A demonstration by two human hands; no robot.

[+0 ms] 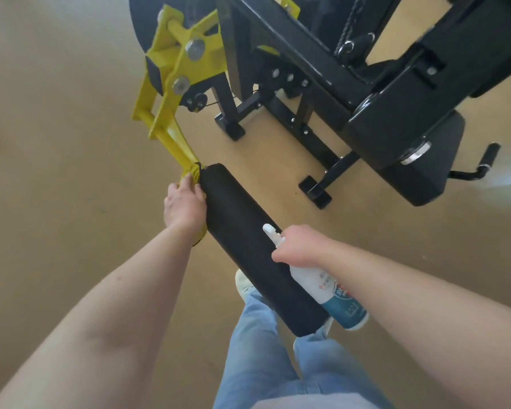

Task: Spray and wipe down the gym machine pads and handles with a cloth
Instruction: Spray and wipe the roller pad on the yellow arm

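A long black roller pad [248, 240] runs diagonally through the middle of the view, fixed to the machine's yellow lever arm [171, 93]. My left hand [185, 206] grips a yellow cloth [191, 171] bunched against the pad's upper left end, where it meets the arm. More yellow cloth shows under my wrist. My right hand [298, 246] holds a white and blue spray bottle [337, 299] against the pad's right side. Its white nozzle sits over the pad and points up and left.
The black machine frame [316, 190] stands on the tan floor ahead, feet close to the roller. A black seat pad [419, 160] with a black side handle [488, 156] is at right. My legs in blue trousers and white shoes are under the roller.
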